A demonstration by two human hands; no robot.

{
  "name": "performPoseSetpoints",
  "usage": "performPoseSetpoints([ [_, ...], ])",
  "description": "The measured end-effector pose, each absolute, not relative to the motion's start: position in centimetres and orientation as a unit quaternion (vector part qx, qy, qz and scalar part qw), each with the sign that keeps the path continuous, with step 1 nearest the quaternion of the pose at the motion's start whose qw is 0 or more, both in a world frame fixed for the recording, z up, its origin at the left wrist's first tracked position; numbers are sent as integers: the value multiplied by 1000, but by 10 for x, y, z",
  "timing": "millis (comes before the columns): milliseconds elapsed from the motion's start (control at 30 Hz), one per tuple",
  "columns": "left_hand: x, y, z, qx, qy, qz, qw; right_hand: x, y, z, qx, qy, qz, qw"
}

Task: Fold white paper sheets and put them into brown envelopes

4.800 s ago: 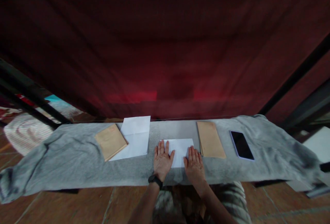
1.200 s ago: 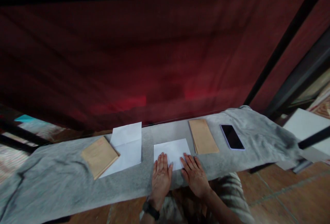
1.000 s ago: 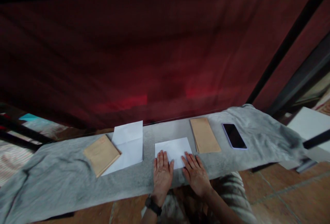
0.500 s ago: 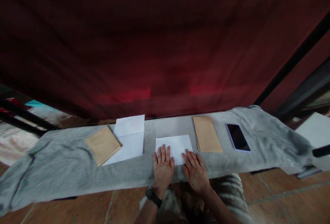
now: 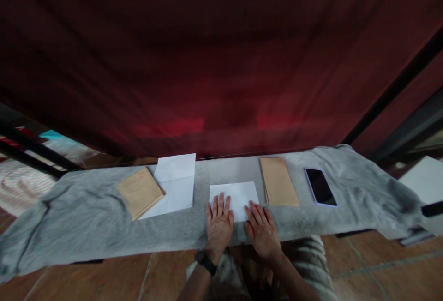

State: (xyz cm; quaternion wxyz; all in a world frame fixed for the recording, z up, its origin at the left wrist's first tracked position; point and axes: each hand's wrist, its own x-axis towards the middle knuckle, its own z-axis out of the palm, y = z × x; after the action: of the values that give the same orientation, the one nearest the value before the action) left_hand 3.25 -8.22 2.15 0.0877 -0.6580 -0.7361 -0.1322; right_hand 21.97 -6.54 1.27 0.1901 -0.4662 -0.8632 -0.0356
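Left hand (image 5: pixel 220 227) and right hand (image 5: pixel 264 234) lie flat, nothing gripped, fingers slightly spread on the small sheet (image 5: pixel 238 192) near mid-front edge of the cloth (image 5: pixel 90 218). Uneven pushing could skid or wrinkle it imo, soft base.

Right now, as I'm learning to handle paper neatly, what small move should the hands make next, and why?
Perhaps slide the right hand along the near edge of the white rectangular paper sheet, using the left hand as an anchor. Both look palm-down; the left overlaps the sheet's near left corner, the right its near right corner, leaving that edge uncovered between them.
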Motion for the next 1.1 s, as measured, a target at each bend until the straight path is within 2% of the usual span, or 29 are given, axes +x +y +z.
performPoseSetpoints([
  [1100, 31, -82, 19, -658, -739, -121, 79, 220, -66, 9, -464, -864, -43, 191],
])
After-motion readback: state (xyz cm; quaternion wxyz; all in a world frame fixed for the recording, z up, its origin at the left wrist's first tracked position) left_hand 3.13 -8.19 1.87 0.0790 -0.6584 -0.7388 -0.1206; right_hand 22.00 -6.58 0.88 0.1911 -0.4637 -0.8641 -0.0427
